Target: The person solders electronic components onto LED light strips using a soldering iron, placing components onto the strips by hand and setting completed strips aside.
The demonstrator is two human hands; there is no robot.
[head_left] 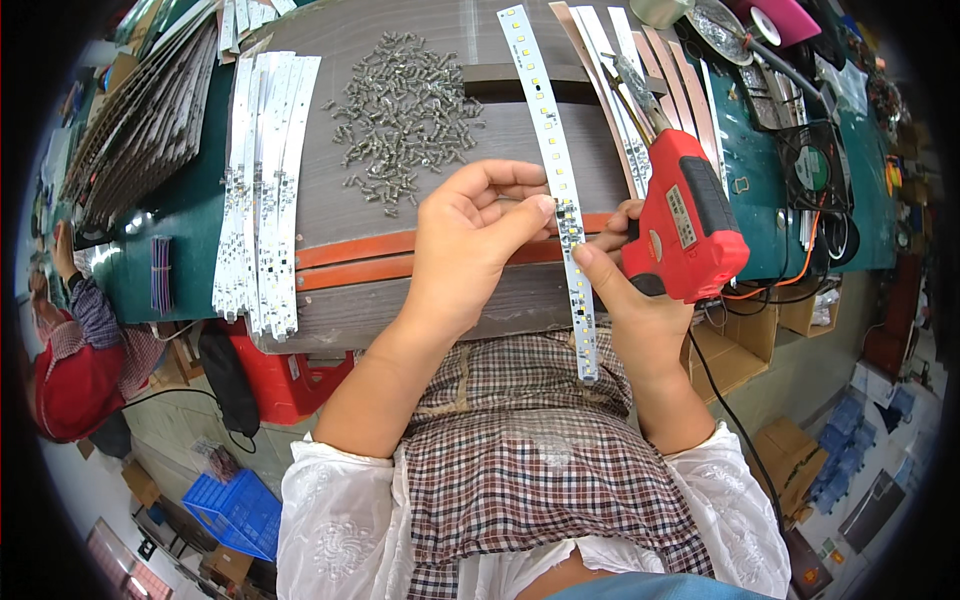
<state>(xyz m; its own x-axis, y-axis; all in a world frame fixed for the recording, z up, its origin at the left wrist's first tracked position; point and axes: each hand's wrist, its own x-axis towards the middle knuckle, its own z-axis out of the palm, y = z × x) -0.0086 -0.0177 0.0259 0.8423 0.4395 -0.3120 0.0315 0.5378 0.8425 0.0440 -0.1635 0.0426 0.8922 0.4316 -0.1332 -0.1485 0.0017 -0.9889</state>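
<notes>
A long white LED strip board (553,150), dotted with small yellow LEDs and chips, stands slanted in front of me. My left hand (470,235) pinches its left edge near the middle between thumb and fingers. From the other side my right hand (640,300) presses its thumb on the board just below. A red and black soldering gun (690,220) rests in that same right hand, its metal tip pointing away up and left; its handle is partly hidden by the hand. Behind the board lies a heap of small metal pins or screws (400,115), too small to name surely.
Stacks of white strip boards (262,190) lie at left, with more strips (610,90) at the far right. Orange bands (350,262) cross the grey work surface. A small fan (815,165) and cables stand right. Another person's red-clad arm (80,370) is at far left.
</notes>
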